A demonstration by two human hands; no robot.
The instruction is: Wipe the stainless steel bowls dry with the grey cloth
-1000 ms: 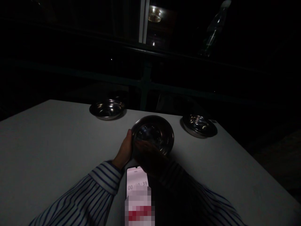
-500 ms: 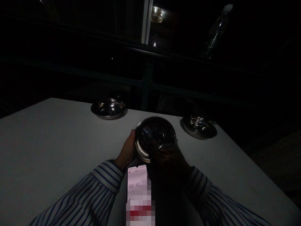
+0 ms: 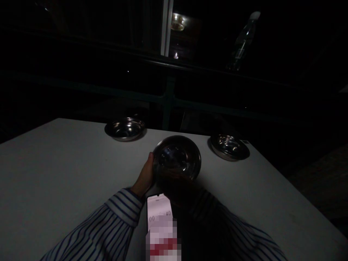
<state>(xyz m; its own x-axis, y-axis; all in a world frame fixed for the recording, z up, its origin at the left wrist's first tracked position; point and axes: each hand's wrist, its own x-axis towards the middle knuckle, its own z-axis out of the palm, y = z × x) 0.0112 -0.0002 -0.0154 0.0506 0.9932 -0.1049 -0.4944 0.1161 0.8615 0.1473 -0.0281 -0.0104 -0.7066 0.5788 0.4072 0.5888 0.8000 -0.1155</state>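
A shiny steel bowl [image 3: 178, 154] is held over the near middle of the white table, its opening tilted toward me. My left hand [image 3: 144, 177] grips its left side, thumb up along the rim and the other fingers hidden behind. My right hand [image 3: 176, 186] lies across the bowl's near edge in deep shadow. Its fingers barely show, and I cannot make out whether anything is in them. Just below the bowl, a lit phone [image 3: 159, 206] shows a timer, its lower part blurred out.
On the white table [image 3: 76, 159], another steel bowl [image 3: 125, 129] sits near the far edge at left. More steel bowls, seemingly stacked [image 3: 230, 146], stand near the right corner. Beyond the table are dark rails and a plastic bottle [image 3: 243, 41].
My right hand has moved left from the bowl's right side to across its near edge. The bowl has tipped a little more toward me. My left hand keeps its grip.
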